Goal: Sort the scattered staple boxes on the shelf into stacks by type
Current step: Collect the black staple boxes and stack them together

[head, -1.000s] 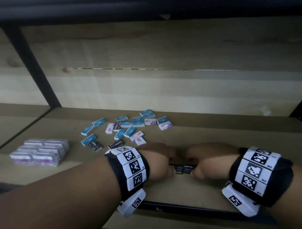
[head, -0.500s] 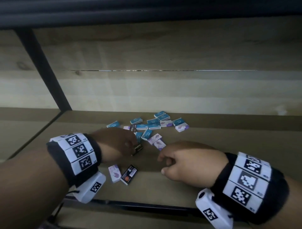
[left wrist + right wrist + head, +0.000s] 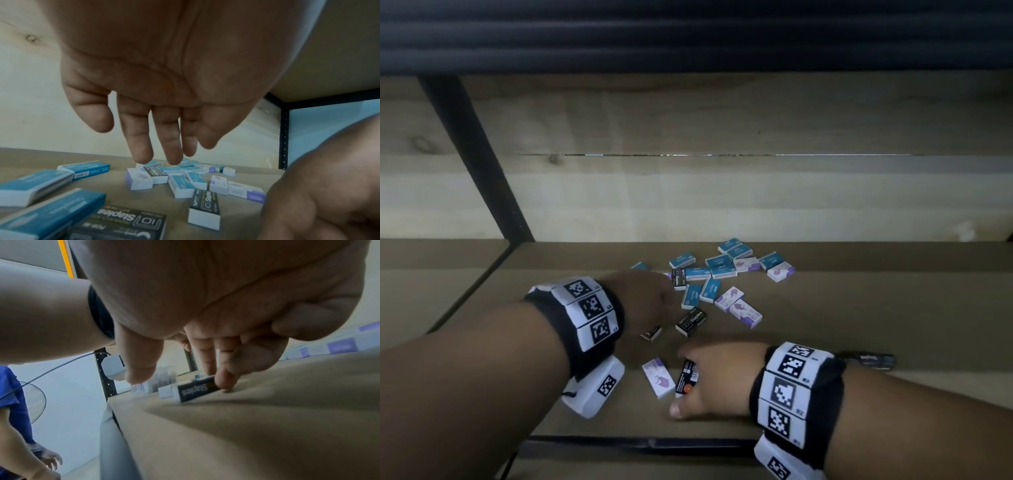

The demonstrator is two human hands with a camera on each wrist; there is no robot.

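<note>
A stockroom, by the look of it: a black metal-framed shelf with plank backing, strewn with staple boxes.

Both forearms are bare. Each wrist wears a black band carrying white tiles printed with black square codes, and a white camera housing hangs beneath it, also coded.
</note>
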